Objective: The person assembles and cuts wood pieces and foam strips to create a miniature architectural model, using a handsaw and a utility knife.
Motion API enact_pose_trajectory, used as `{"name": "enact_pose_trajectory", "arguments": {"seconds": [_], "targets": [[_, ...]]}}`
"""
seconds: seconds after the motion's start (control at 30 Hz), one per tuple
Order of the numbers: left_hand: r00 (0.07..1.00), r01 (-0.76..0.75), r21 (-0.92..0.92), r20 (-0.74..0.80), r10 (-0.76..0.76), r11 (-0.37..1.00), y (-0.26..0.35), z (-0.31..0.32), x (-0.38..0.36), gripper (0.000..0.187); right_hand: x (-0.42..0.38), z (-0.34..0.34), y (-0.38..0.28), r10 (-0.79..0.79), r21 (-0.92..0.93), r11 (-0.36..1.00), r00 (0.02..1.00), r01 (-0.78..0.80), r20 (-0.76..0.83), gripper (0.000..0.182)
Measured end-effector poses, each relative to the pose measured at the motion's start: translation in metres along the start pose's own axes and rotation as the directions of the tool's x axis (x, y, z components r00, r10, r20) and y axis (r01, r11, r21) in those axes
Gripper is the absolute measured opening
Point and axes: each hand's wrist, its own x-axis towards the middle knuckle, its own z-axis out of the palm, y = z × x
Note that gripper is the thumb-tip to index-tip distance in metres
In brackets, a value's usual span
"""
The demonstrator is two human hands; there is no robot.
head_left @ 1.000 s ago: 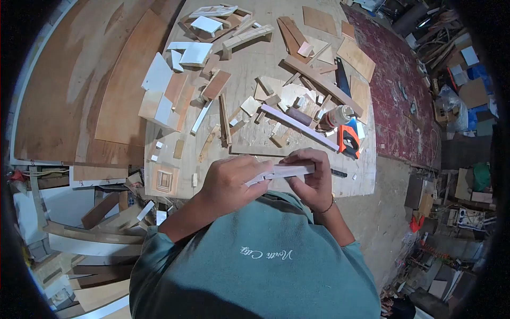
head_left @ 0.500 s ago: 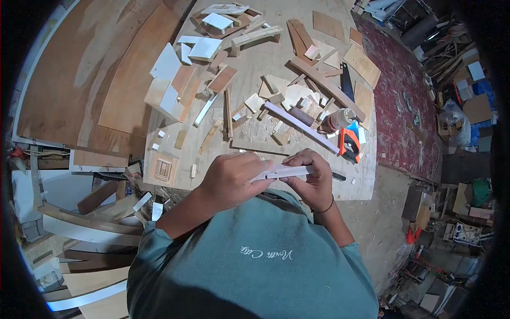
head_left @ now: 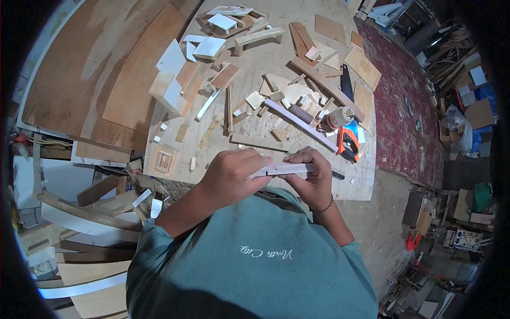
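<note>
Close to my chest, at the near edge of the workbench, both hands hold small white wood pieces (head_left: 291, 169) end against end. A thin dark gap shows where they meet, beside my left fingertips. My left hand (head_left: 232, 170) is closed on the left end, its fingers laid over the top and covering most of it. On the right end, my right hand (head_left: 313, 178) pinches with the thumb below and the fingers above. A dark, thin stick-like thing (head_left: 338, 175) shows just past my right hand.
The workbench (head_left: 350, 186) carries wood offcuts, a long pale strip (head_left: 300, 125), a glue bottle (head_left: 337, 119) and an orange-handled saw (head_left: 348, 144). A white-and-wood box assembly (head_left: 170, 90) stands at left. Large plywood sheets (head_left: 79, 69) lean beyond it.
The view has shifted slightly. My hands stay in nearly the same place, and the white pieces between them have tilted a little.
</note>
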Motion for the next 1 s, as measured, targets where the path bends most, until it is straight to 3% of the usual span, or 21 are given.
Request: {"name": "enact_pose_trajectory", "arguments": {"seconds": [0.17,0.27,0.37,0.5,0.63,0.7,0.73,0.9,0.97,1.0], "targets": [[1.000,0.009,0.002,-0.020,-0.009,1.000,0.009,0.004,-0.005,0.032,-0.007,-0.003,-0.002,-0.007,0.000,1.000,1.000,0.007,0.005,0.030],[0.999,0.022,-0.025,-0.034,-0.023,0.999,0.015,0.007,-0.008,0.027,-0.013,-0.007,-0.010,0.067,0.031,0.997,0.997,-0.068,0.035,0.030],[0.998,0.037,-0.051,-0.042,-0.039,0.998,0.020,0.008,-0.011,0.023,-0.014,-0.013,-0.018,0.048,-0.130,0.991,0.993,-0.034,0.107,0.033],[0.992,0.115,-0.082,-0.043,-0.118,0.990,0.026,0.011,-0.019,0.024,-0.019,-0.013,-0.021,-0.076,-0.158,0.983,0.992,0.091,0.101,0.039],[0.978,0.207,-0.130,-0.012,-0.210,0.970,0.030,0.013,-0.031,0.021,-0.026,-0.009,-0.028,-0.176,-0.320,0.929,0.983,0.186,0.059,0.040],[0.964,0.258,-0.214,-0.004,-0.265,0.942,0.030,0.016,-0.036,0.020,-0.026,-0.009,-0.027,-0.427,-0.492,0.707,0.862,0.507,0.274,0.037],[0.936,0.351,-0.235,0.053,-0.348,0.906,0.032,0.015,-0.039,0.019,-0.026,-0.006,-0.028,-0.455,-0.540,0.650,0.844,0.534,0.286,0.034],[0.881,0.466,-0.306,0.081,-0.465,0.830,0.025,0.032,-0.058,0.021,-0.036,-0.003,-0.011,-0.419,-0.549,0.642,0.845,0.535,0.333,0.035],[0.828,0.510,-0.469,0.042,-0.559,0.721,0.019,0.041,-0.069,0.022,-0.038,-0.004,-0.009,-0.285,-0.554,0.713,0.899,0.430,0.332,0.037],[0.792,0.523,-0.618,0.096,-0.603,0.588,0.012,0.046,-0.078,0.026,-0.038,-0.007,-0.007,-0.241,-0.532,0.748,0.909,0.397,0.339,0.035]]}}
